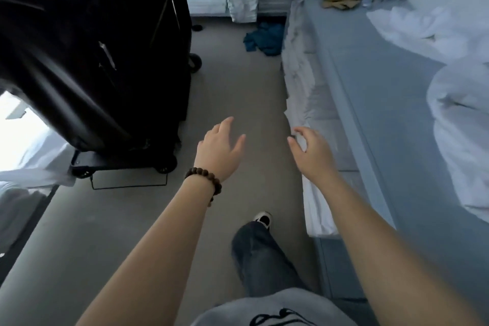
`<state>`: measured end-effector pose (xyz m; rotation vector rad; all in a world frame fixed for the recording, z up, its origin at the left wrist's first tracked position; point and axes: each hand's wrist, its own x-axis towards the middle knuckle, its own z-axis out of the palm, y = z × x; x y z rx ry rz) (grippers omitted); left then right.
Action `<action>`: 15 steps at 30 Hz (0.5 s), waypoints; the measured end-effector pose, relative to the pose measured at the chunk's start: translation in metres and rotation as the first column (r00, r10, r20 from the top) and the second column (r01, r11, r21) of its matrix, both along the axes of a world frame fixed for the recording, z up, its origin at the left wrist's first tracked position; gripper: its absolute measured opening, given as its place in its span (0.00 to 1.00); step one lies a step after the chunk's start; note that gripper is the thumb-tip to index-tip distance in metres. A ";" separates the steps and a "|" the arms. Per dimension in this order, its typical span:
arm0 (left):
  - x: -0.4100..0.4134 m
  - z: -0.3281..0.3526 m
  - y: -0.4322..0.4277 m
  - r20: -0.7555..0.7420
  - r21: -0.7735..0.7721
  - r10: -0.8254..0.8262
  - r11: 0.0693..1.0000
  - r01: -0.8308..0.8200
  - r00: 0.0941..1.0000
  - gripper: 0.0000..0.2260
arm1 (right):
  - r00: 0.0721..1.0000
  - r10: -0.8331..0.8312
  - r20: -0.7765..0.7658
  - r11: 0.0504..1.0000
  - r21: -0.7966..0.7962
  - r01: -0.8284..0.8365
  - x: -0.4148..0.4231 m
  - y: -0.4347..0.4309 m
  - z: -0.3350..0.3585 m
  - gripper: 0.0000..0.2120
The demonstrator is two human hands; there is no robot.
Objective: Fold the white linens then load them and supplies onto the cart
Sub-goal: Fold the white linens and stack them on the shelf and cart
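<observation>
A: From the head view, what are the hands doing?

B: Both are empty. The left hand [221,143], above a bracelet [205,178], has its fingers spread and relaxed over the floor [238,82]; the right hand [311,149] has its fingers loosely curved, grasping nothing.

A: And the linens?

B: A folded stack [304,79] runs just beyond the right hand's fingertips and on ahead of it, against the side of a bench [370,87]; I cannot tell whether the fingertips touch its near corner. A loose heap [455,114] lies well off to that hand's right, on the bench top. The cart [105,61] stands ahead and to the left of the left hand, apart from it.

A: How would the stack handle?

B: Soft and limp, I'd judge; each piece is light, though many layers together would weigh more. A pinch at one corner would likely peel off the top layers and spoil the folds; better to slide flat fingers under a batch and steady it from above with the other hand.

A: And the heap?

B: Floppy and bulky, probably; I'd find an edge or corner before folding.
</observation>
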<state>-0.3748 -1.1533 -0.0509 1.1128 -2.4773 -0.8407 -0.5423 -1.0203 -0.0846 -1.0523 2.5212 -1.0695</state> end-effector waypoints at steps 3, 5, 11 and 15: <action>-0.045 -0.010 -0.036 0.025 -0.041 -0.084 0.996 0.085 0.996 0.25 | 0.997 -0.066 0.031 0.998 0.003 0.066 -0.034 -0.026 -0.015 0.19; -0.082 -0.016 -0.063 0.043 -0.074 -0.135 0.988 0.138 0.990 0.26 | 0.993 -0.110 0.046 0.994 -0.013 0.111 -0.061 -0.044 -0.021 0.19; -0.226 -0.015 -0.153 0.078 -0.124 -0.262 0.955 0.270 0.962 0.26 | 0.962 -0.270 0.050 0.960 -0.058 0.273 -0.177 -0.109 -0.020 0.17; -0.323 -0.004 -0.192 0.097 -0.108 -0.377 0.916 0.386 0.921 0.26 | 0.930 -0.364 0.045 0.928 -0.068 0.366 -0.251 -0.142 -0.008 0.16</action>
